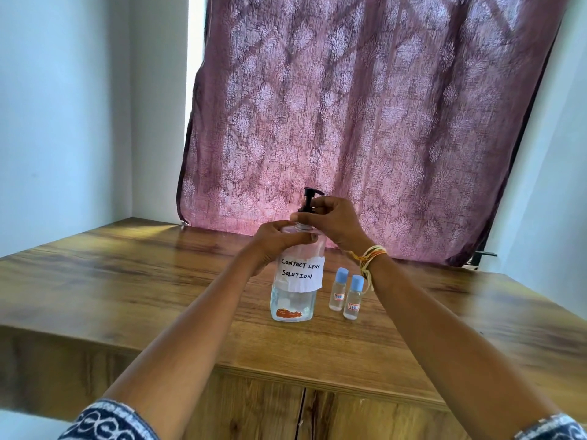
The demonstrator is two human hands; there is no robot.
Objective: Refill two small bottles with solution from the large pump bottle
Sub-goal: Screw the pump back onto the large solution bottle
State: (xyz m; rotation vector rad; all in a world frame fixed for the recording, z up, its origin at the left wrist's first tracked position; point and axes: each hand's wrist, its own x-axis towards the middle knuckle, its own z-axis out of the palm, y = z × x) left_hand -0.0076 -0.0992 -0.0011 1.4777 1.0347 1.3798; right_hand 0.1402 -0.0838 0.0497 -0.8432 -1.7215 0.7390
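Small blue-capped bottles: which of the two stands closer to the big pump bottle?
The farther-back small clear bottle with a blue cap, nearest the large clear pump bottle. The other small blue-capped bottle stands to its right, closer to the wooden table's front edge.

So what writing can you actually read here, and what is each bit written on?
"CONTACT LENS SOLUTION": handwritten in black on the white paper label stuck on the large pump bottle.
Orange print low on the large pump bottle: too blurred to read.
Small red and white labels on the two small bottles: too small to read.
No other writing shows.
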